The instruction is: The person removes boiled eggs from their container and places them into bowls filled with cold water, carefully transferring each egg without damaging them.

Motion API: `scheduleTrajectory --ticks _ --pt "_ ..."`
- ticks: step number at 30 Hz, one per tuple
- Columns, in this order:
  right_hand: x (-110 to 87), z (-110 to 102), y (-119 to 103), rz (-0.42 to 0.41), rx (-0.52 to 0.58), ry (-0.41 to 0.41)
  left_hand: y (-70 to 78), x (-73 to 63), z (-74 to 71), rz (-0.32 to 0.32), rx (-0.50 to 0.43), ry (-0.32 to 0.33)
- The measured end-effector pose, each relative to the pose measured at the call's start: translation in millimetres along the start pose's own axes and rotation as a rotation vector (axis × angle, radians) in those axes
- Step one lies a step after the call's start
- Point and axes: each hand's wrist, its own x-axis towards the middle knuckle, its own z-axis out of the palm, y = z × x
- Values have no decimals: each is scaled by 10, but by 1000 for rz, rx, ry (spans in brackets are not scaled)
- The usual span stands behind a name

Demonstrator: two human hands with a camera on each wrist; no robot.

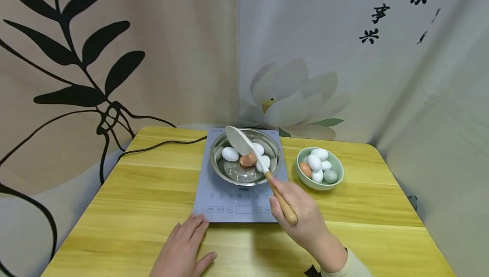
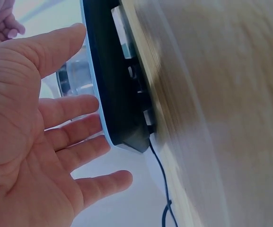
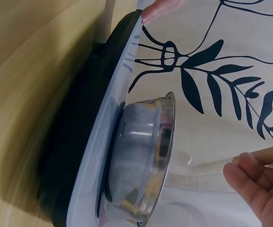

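My right hand (image 1: 299,213) grips the wooden handle of a white cooking spoon (image 1: 239,141), whose head is over the far left part of a steel bowl (image 1: 244,182). White eggs (image 1: 230,154) and a brown egg (image 1: 248,159) lie in the steel bowl, which stands on a Haier induction cooktop (image 1: 229,216). The spoon partly covers the eggs in the head view. My left hand (image 1: 181,247) lies with fingers extended, fingertips at the cooktop's front left corner. In the left wrist view its fingers (image 2: 74,109) are at the cooktop's edge, holding nothing.
A pale green bowl (image 1: 321,187) of white, brown and greenish eggs stands right of the cooktop on the wooden table (image 1: 153,192). A black cord (image 1: 164,142) runs left from the cooktop's back. Printed curtains (image 1: 191,56) hang behind the table.
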Motion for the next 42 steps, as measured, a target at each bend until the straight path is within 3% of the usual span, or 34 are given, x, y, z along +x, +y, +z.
scheduleTrajectory --ticks 9,20,27,31,34,38,42 --pt "-95 -28 -83 7 65 14 -22 5 24 26 33 30" --pt "-306 -307 -207 103 216 48 0 22 12 -4 15 -19" --pt "-508 -300 -232 211 307 88 -2 30 27 -10 8 -30" --pt "-552 -264 -288 440 382 84 -10 22 30 -3 7 -12" --pt "-507 -260 -348 745 437 96 -15 25 33 3 3 -4" --pt "-388 -242 -357 1103 549 197 -20 29 26 -3 -10 -15" --pt "-327 -234 -281 1261 715 308 -14 29 24 -13 -21 -34"
